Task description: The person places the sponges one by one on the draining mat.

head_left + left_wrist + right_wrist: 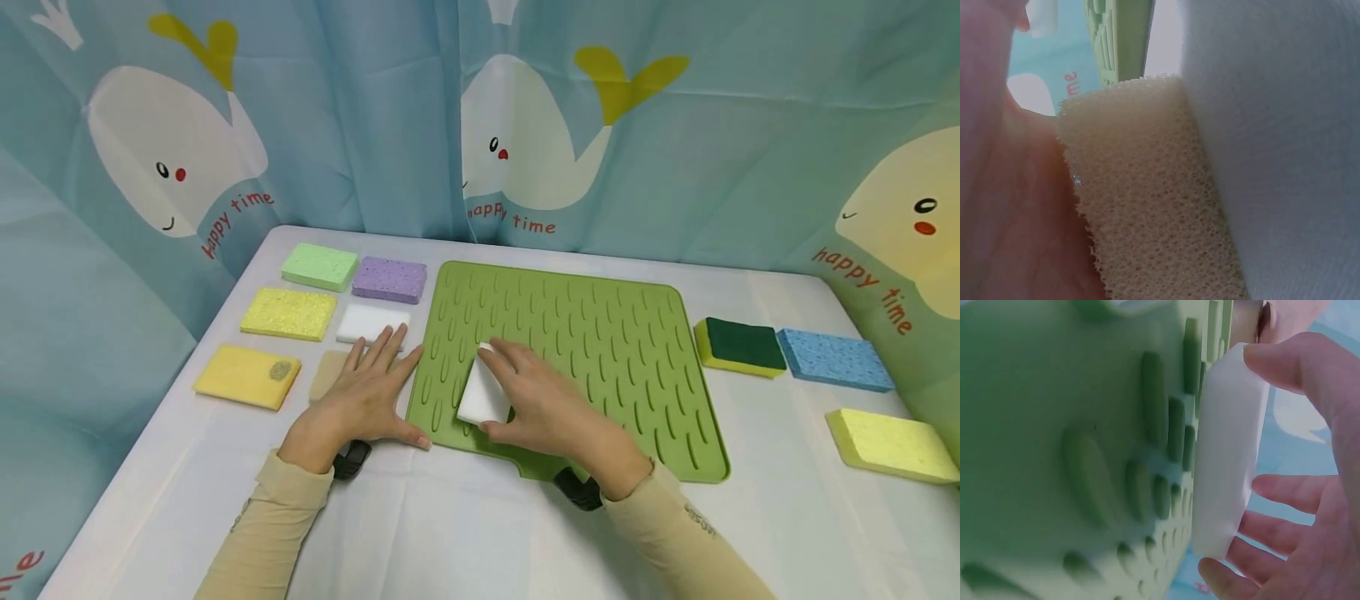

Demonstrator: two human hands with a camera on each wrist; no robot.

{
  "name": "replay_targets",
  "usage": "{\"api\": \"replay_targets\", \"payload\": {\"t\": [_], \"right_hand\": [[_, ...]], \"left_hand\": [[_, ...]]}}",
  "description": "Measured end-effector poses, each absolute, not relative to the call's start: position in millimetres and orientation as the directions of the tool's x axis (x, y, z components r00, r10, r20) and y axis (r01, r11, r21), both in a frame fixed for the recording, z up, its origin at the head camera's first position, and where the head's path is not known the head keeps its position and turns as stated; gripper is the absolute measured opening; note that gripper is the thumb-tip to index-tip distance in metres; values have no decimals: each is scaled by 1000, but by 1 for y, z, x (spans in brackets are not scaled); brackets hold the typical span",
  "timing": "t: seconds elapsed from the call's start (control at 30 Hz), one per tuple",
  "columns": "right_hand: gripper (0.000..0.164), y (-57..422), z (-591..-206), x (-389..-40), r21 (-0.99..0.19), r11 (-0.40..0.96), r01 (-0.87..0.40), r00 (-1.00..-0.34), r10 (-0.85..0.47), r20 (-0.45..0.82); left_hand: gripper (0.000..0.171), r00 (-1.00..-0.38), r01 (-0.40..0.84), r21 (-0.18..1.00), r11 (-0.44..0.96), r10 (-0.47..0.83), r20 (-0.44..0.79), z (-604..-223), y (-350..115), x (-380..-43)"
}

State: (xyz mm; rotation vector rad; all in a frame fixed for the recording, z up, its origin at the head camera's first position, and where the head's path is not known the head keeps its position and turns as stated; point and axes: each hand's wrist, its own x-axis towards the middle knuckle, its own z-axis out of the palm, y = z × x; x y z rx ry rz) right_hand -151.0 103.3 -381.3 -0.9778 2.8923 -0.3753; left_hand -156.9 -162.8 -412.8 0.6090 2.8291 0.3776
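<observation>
My right hand (543, 404) pinches a white sponge (483, 392) between thumb and fingers, over the left part of the green ridged mat (600, 333). In the right wrist view, the thumb is at one end of the white sponge (1229, 450) and the fingertips lie along its side and other end. My left hand (367, 387) spreads its fingers left of the mat, with the thumb near the mat's edge. Beneath it lies a beige sponge (326, 375), partly hidden; the left wrist view shows this porous sponge (1154, 187) close to the palm. A second white sponge (371, 322) lies just beyond the left fingertips.
At left lie green (320, 267), purple (390, 279), speckled yellow (289, 314) and orange-yellow (247, 377) sponges. Right of the mat are a yellow sponge with a dark green top (742, 346), a blue sponge (836, 358) and a pale yellow one (892, 446). A curtain (390, 125) hangs behind.
</observation>
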Motion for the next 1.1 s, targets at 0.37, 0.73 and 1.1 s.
{"api": "replay_targets", "payload": {"t": [0.37,0.73,1.1], "right_hand": [[90,81,-387,-159,-244,731,-637,-757,-654,15],[88,64,-386,-164,-278,689,-669,-717,-697,-1],[91,52,-392,-168,-287,681,-673,-699,-713,-51]], "left_hand": [[132,-888,367,295,882,427,-172,-413,-163,-157],[133,-882,381,287,879,439,-173,-410,-163,-157],[132,-884,379,279,883,434,-172,-411,-163,-157]]}}
